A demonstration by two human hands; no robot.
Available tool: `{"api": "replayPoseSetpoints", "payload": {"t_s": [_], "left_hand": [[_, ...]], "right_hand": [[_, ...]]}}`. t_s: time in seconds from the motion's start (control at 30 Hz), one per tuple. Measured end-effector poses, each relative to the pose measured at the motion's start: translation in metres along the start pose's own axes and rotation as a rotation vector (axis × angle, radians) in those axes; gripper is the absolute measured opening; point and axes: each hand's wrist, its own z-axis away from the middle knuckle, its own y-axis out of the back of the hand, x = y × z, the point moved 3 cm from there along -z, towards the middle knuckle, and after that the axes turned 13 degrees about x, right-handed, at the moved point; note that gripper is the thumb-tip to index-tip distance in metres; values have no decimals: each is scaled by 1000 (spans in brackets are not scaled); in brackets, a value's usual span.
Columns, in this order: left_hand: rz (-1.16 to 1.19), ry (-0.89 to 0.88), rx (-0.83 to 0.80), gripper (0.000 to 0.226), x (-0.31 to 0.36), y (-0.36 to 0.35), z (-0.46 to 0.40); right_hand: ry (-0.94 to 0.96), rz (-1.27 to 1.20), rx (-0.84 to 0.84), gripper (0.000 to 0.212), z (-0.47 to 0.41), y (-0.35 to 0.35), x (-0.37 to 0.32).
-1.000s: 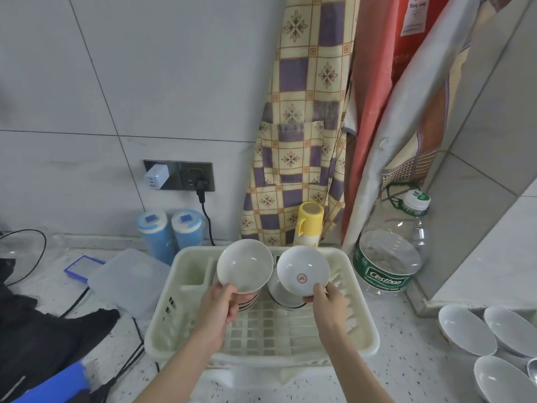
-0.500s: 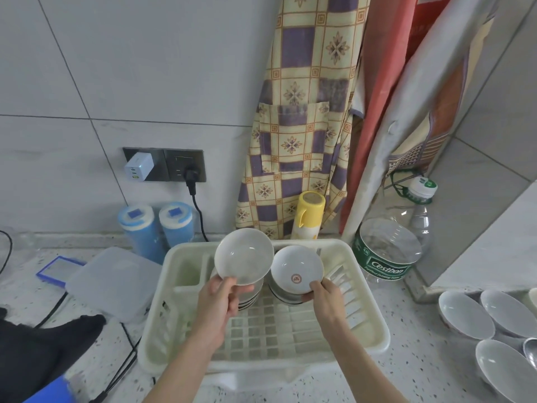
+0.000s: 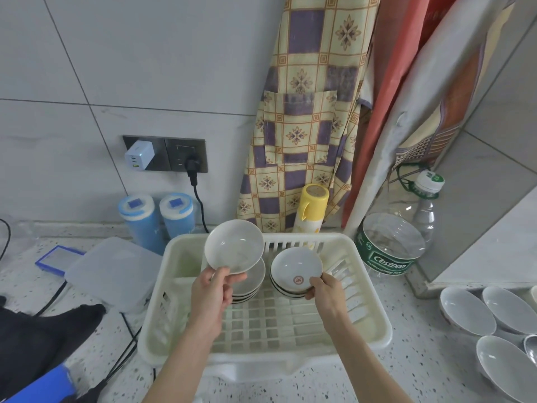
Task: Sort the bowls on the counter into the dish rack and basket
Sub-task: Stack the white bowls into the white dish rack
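A cream plastic dish rack (image 3: 374, 324) sits on the speckled counter. My left hand (image 3: 213, 298) pinches the lower rim of a plain white bowl (image 3: 234, 246), tilted up above a stack of bowls (image 3: 252, 283) in the rack's back left. My right hand (image 3: 325, 292) grips the near rim of a white bowl with a red mark (image 3: 296, 270), which rests on top of a second stack in the rack. Several grey-white oval bowls (image 3: 466, 311) lie on the counter at the far right.
Behind the rack stand a yellow flask (image 3: 311, 205), two blue canisters (image 3: 157, 216) and a large water bottle (image 3: 392, 245). A clear lidded box (image 3: 113, 271), black cloth (image 3: 37, 338) and cables lie to the left. Aprons hang on the wall.
My right hand has lowered the red-marked bowl onto the right stack in the rack. The left hand's bowl stays raised, and my view has tilted down and closer.
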Motion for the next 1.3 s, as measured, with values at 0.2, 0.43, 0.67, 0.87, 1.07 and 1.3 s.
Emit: {"api": "replayPoseSetpoints", "payload": {"t_s": [0.2,0.43,0.67,0.87,1.07,1.3], "left_hand": [[-27,1,-1,16,0,1,0],[10,21,26,14,-1,3,-1],[18,54,2,16,-1,1,-1],[-104,-7,-48,20,1,-12,5],[-266,2,-158,22,-3,-49,18],[-338,-3,-302,25,-14,-71,28]], "right_hand": [[-54,18,-24,17,-3,-2,4],[-107,53,-54,12,-7,-5,11],[-108,49,-38,29,-5,-3,10],[34,-56,184,48,0,8,1],[183,-166,112,26,7,8,-11],[145,-90,93,22,3,7,-6]]}}
